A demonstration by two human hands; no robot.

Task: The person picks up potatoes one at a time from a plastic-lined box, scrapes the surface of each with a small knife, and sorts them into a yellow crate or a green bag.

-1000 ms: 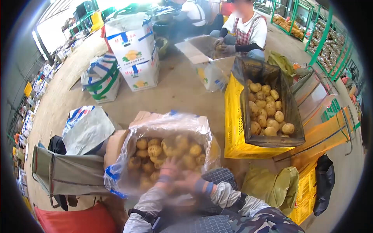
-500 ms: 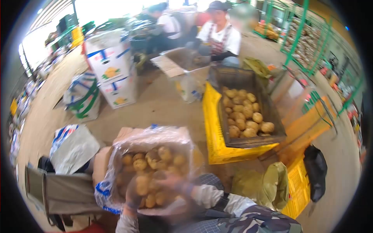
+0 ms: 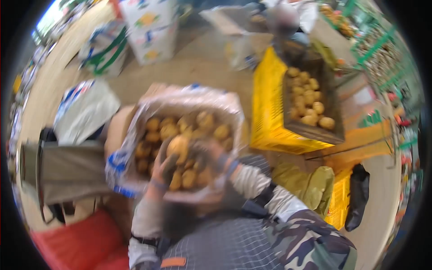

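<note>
"looking down in the head view, what does the left hand have?"

"one potato, with fingers and thumb curled against it, so that grip is grasping."

"where is it exactly?"

"above the open carton, between the two hands. more potatoes lie below, inside a clear plastic liner."

"and the right hand?"

"just beside the held potato, over the same carton, but it's blurred. i can't tell whether that grip is released or has hold of something."

"what stands around them?"

"on the right, a yellow crate with potatoes in its dark interior; on the left, a pale sack."
</note>
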